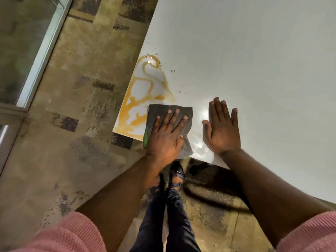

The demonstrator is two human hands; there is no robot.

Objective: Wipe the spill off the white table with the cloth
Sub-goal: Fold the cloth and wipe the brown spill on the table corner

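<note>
An orange-brown spill (143,91) runs in looping streaks over the near left corner of the white table (245,60), with dark crumbs scattered beside it. A grey cloth (160,110) with a green edge lies flat at the spill's right end, near the table's front edge. My left hand (166,135) presses flat on the cloth, fingers spread, covering its middle. My right hand (222,128) rests palm-down on the bare table just right of the cloth, fingers apart, holding nothing.
The table's left edge and near corner (116,130) drop to a patterned brown carpet (76,106). A glass partition with a metal frame (38,57) stands at the left. My legs and dark shoes (177,171) are below the table's front edge.
</note>
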